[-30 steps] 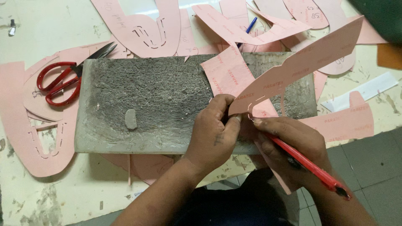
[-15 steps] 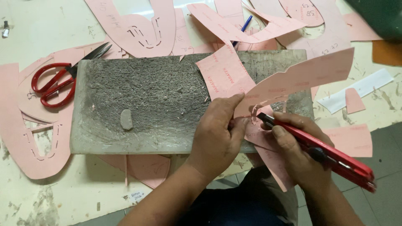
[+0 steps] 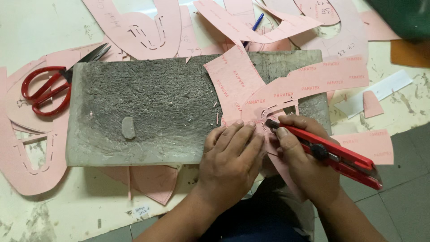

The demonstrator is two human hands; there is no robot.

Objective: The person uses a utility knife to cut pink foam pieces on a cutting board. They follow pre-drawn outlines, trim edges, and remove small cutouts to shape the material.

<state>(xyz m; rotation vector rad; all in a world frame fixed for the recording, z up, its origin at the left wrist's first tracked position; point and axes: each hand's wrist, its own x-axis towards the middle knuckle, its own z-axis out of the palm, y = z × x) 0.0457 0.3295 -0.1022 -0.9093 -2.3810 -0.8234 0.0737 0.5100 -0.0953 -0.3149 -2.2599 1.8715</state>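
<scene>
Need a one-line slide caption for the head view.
Left hand pins pink card on a grey cutting board while right hand cuts with a red knife; red scissors lie nearby.

**Hidden and cropped parts**

The knife tip is concealed beneath the right hand point(image 3: 304, 157) and the pink pattern sheet point(image 3: 286, 89). The left hand point(image 3: 230, 159) covers the sheet's lower edge. A blue pen point(image 3: 256, 22) lies mostly under pink offcuts. Both forearms, the green object point(image 3: 403, 15) (top right) and the orange piece point(image 3: 410, 53) are cropped by the frame.
</scene>
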